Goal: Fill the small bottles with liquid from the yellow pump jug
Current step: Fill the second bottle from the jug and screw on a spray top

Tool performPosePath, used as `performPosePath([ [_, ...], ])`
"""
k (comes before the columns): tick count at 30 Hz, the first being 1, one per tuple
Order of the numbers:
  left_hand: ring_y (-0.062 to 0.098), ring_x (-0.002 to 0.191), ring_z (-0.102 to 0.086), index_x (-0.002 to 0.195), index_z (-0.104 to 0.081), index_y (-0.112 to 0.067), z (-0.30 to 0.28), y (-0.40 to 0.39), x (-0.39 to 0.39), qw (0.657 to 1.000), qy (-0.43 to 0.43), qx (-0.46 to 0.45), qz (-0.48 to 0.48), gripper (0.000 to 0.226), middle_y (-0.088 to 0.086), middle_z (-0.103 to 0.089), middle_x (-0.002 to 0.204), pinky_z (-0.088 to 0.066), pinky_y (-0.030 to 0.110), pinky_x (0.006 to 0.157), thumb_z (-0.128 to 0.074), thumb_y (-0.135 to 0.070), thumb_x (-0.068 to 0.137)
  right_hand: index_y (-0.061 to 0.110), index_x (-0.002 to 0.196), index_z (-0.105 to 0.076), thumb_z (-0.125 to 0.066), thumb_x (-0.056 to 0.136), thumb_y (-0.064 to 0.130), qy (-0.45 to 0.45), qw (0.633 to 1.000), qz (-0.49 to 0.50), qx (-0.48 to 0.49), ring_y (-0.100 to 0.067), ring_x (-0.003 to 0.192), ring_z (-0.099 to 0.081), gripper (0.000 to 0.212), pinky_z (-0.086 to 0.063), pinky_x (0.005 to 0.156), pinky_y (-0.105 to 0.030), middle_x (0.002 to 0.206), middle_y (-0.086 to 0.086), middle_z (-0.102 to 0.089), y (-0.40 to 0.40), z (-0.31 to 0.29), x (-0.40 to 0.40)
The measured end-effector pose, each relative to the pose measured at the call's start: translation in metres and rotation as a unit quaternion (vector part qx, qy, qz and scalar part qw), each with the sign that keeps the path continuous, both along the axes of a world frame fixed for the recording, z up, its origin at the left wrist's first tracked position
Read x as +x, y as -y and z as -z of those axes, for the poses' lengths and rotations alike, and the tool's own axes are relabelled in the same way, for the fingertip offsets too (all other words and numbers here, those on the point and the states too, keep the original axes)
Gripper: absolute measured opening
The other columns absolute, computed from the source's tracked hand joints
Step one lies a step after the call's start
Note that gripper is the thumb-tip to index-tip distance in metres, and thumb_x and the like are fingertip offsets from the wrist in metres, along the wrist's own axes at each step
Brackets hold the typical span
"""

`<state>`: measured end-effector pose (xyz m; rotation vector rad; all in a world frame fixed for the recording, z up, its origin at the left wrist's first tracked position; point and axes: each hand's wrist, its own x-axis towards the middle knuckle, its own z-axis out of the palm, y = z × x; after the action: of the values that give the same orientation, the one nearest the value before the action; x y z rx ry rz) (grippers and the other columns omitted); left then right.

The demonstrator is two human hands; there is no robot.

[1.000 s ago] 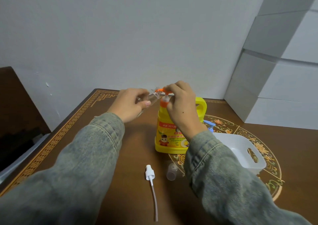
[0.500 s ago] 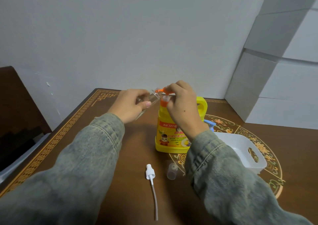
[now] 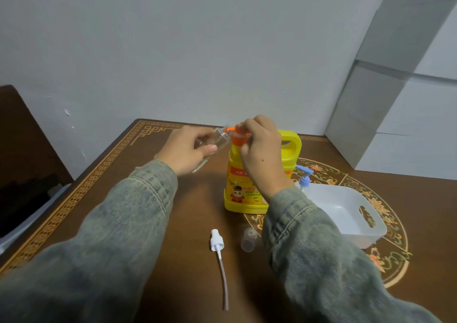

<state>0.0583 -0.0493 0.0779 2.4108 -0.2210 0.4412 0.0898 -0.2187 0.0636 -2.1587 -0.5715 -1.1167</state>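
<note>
The yellow pump jug [image 3: 237, 189] stands upright mid-table with an orange pump head [image 3: 238, 137]. My right hand [image 3: 262, 154] sits on top of the pump, fingers curled over its head. My left hand [image 3: 188, 149] grips a small clear bottle [image 3: 217, 139], tilted with its mouth against the orange spout. Whether liquid is inside the bottle cannot be made out. A white spray pump with a long tube [image 3: 218, 248] and a clear cap [image 3: 248, 240] lie on the table in front of the jug.
A white plastic basket [image 3: 366, 226] sits right of the jug, with a blue-pump bottle [image 3: 304, 178] at its far left corner. The wooden table [image 3: 193, 224] ends at the left; a wall is behind and white boxes stand at the right.
Both hands stay at the pump spout; the pump head sits slightly lower under my right hand. The camera view shifted a little.
</note>
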Motion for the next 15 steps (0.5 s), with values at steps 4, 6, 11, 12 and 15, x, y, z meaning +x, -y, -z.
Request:
performPosePath([
  [4, 0.018, 0.103, -0.063, 0.121, -0.067, -0.019, -0.008, 0.002, -0.001, 1.0, 0.009, -0.016, 0.0, 0.034, -0.001, -0.071, 0.109, -0.046, 0.037, 0.099, -0.069, -0.022, 0.087, 0.005, 0.075, -0.066, -0.064, 0.067, -0.004, -0.015, 0.999, 0.013, -0.027, -0.032, 0.08, -0.054, 0.013, -0.045, 0.067, -0.043, 0.078, -0.01, -0.057, 0.001, -0.014, 0.004],
  [6, 0.019, 0.102, -0.064, 0.117, -0.068, -0.018, -0.015, 0.002, 0.0, 1.0, 0.015, -0.017, 0.004, 0.03, 0.0, -0.071, 0.107, -0.046, 0.038, 0.099, -0.069, -0.021, 0.087, 0.006, 0.077, -0.068, -0.067, 0.064, -0.004, -0.018, 0.999, 0.019, -0.033, -0.032, 0.081, -0.055, 0.016, -0.045, 0.068, -0.04, 0.079, -0.009, -0.058, 0.002, -0.022, 0.005],
  [11, 0.019, 0.102, -0.064, 0.116, -0.068, -0.018, -0.019, 0.002, 0.002, 1.0, 0.013, -0.01, 0.003, 0.028, 0.0, -0.071, 0.107, -0.046, 0.037, 0.098, -0.069, -0.021, 0.087, 0.005, 0.077, -0.067, -0.066, 0.063, -0.006, -0.008, 0.999, 0.026, -0.036, -0.031, 0.08, -0.055, 0.018, -0.044, 0.068, -0.037, 0.079, -0.009, -0.057, 0.001, -0.023, 0.006],
  [12, 0.019, 0.102, -0.064, 0.116, -0.068, -0.018, -0.017, 0.001, 0.003, 1.0, 0.01, -0.014, 0.002, 0.029, -0.001, -0.071, 0.107, -0.047, 0.037, 0.098, -0.069, -0.021, 0.087, 0.005, 0.076, -0.067, -0.067, 0.062, -0.007, -0.006, 0.999, 0.028, -0.036, -0.032, 0.08, -0.055, 0.018, -0.043, 0.067, -0.036, 0.078, -0.009, -0.057, 0.0, -0.023, 0.007],
  [15, 0.017, 0.102, -0.064, 0.118, -0.067, -0.019, -0.009, -0.001, 0.004, 0.999, 0.005, -0.037, 0.003, 0.032, -0.004, -0.071, 0.106, -0.047, 0.04, 0.099, -0.07, -0.022, 0.086, 0.004, 0.072, -0.063, -0.066, 0.059, -0.005, -0.003, 0.999, 0.035, -0.04, -0.033, 0.077, -0.053, 0.016, -0.039, 0.065, -0.035, 0.076, -0.01, -0.055, -0.003, -0.02, 0.009],
])
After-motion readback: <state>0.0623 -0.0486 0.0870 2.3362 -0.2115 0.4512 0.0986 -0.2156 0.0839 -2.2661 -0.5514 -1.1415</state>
